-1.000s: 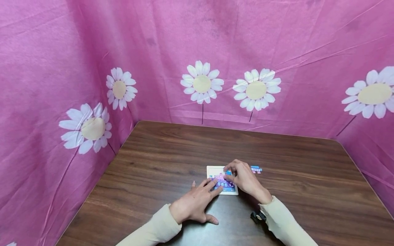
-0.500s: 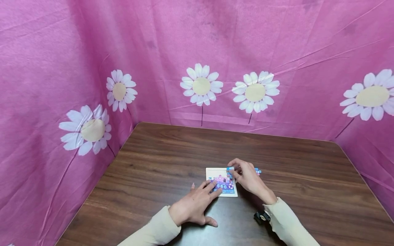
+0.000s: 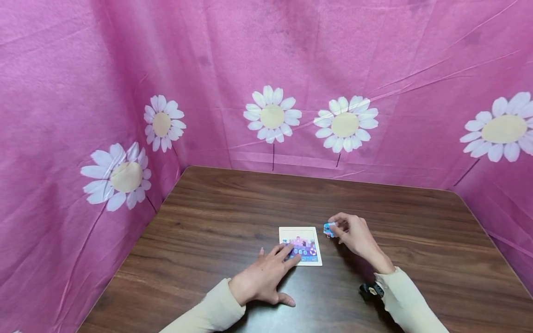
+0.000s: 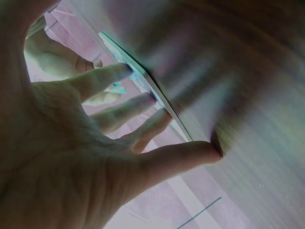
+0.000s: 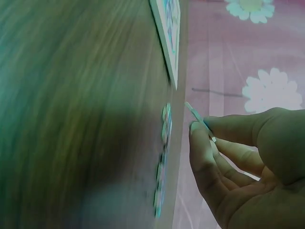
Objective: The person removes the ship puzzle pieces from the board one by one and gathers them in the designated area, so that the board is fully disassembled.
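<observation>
A white-framed jigsaw puzzle board [image 3: 297,232] lies on the table, its lower part filled with a purple, pink and blue picture and its upper part bare. My left hand [image 3: 262,278] rests its spread fingertips on the board's left side, covering some of the picture. To the right of the board, my right hand [image 3: 360,238] pinches a blue jigsaw piece [image 3: 327,230] between thumb and fingers. In the right wrist view that piece [image 5: 194,112] is held up, apart from the board. Several joined or adjacent loose pieces [image 5: 163,167] lie on the table there, mostly hidden by my hand in the head view.
The brown wood-grain table [image 3: 225,203] extends around the board on all sides. A pink cloth [image 3: 216,69] printed with white daisies hangs behind and beside it. A black device [image 3: 371,291] is strapped at my right wrist.
My right hand has lifted the blue jigsaw piece from the board's upper right corner and carried it to the right, beyond the frame. My left hand has stayed in place.
</observation>
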Action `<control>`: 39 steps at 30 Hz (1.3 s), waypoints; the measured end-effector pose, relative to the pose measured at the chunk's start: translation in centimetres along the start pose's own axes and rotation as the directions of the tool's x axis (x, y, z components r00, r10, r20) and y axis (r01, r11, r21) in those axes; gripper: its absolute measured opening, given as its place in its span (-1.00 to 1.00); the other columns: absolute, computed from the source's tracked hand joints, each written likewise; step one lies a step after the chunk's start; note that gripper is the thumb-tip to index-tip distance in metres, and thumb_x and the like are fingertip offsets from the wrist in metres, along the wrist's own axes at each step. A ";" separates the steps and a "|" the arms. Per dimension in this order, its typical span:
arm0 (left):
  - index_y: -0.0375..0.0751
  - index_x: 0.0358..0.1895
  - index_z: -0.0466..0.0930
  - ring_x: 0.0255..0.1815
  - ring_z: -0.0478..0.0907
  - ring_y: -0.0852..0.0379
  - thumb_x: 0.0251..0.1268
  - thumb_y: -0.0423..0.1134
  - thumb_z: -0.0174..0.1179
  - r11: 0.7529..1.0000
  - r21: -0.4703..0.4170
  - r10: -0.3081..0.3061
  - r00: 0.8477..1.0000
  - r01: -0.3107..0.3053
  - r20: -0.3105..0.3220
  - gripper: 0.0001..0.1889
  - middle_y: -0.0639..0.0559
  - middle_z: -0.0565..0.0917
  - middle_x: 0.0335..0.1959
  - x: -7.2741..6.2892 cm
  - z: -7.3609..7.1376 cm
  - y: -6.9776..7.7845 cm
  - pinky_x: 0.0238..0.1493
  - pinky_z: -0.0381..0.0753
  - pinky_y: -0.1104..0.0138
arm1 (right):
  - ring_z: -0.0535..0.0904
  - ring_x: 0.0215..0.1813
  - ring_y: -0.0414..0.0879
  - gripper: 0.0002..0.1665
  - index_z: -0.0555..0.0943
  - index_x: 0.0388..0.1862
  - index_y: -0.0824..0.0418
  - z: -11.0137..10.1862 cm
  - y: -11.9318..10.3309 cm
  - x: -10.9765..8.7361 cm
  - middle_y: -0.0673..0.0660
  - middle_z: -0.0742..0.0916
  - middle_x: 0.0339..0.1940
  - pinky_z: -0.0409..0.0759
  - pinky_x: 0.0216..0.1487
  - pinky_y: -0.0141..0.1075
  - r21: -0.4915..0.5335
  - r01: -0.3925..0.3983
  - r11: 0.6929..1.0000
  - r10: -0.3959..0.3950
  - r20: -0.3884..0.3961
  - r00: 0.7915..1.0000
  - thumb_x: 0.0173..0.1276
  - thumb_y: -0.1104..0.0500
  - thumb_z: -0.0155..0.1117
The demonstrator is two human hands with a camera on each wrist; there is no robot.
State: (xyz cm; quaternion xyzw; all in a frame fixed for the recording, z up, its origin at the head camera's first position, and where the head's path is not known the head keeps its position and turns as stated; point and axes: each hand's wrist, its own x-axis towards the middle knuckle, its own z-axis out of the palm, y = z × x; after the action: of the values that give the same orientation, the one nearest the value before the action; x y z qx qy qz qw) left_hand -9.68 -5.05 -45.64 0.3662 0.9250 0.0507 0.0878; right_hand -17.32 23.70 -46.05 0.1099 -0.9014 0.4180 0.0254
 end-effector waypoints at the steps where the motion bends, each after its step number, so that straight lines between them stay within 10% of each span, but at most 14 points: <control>1: 0.09 0.63 0.25 0.64 0.23 -0.06 0.02 0.50 0.40 1.000 -0.001 0.000 1.000 0.000 -0.001 0.11 -0.05 0.22 0.68 0.0 0.0 0.0 0.25 0.56 -0.34 | 0.71 -0.44 -0.10 -0.86 0.72 -0.07 0.37 -0.3 0.2 -0.1 0.21 0.79 -0.35 0.69 -0.52 -0.30 -0.007 -0.004 1.000 0.004 -0.006 1.000 0.45 0.34 0.34; 39: 0.08 0.63 0.23 0.64 0.22 -0.07 0.02 0.48 0.40 1.000 -0.010 0.009 1.000 -0.009 0.007 0.11 -0.06 0.23 0.66 0.3 0.0 -0.1 0.22 0.57 -0.35 | 0.74 -0.49 -0.15 -0.80 0.68 -0.03 0.42 -5.0 5.1 -1.2 0.28 0.82 -0.37 0.71 -0.45 -0.33 -0.093 -0.142 0.986 0.138 -0.043 0.989 0.49 0.29 0.31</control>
State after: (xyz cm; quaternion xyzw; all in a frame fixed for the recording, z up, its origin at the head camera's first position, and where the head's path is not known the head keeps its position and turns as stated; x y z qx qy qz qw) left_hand -9.95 -4.93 -45.64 0.3703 0.9227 0.0544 0.0926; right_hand -17.46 30.96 -46.77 0.0374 -0.9253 0.3770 0.0174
